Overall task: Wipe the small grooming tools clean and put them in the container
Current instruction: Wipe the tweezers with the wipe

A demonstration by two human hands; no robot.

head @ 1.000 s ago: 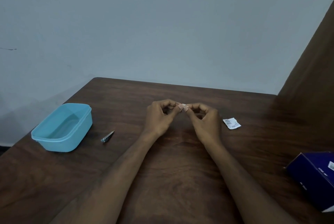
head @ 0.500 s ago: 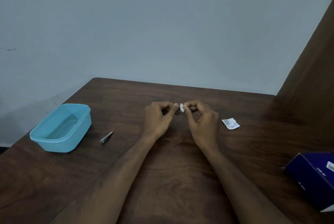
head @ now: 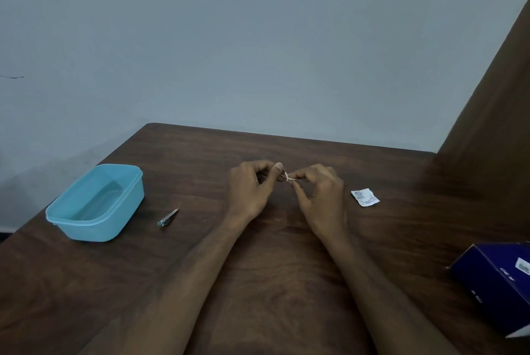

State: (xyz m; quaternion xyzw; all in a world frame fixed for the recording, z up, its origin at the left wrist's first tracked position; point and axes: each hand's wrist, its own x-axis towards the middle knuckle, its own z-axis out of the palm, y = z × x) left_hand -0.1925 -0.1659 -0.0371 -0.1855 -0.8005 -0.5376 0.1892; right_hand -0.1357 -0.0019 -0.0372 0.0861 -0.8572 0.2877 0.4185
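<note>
Over the middle of the brown table, my left hand [head: 252,191] pinches a small thin metal grooming tool [head: 283,174]; most of it is hidden by my fingers. My right hand [head: 321,197] pinches a small white wipe [head: 292,179] against the tool's tip. A light blue plastic container [head: 94,202] stands open on the left of the table, with nothing visible inside. A metal nail clipper [head: 168,217] lies on the table between the container and my left hand.
A torn white sachet wrapper [head: 365,197] lies right of my right hand. A dark blue cardboard box [head: 496,280] sits at the table's right front. A brown panel rises along the right edge, and a grey wall stands behind the table [head: 272,268].
Both hands stay together over the table's middle. The white wipe has shifted slightly between the fingertips and now lies thinner against the tool. Nothing else moved.
</note>
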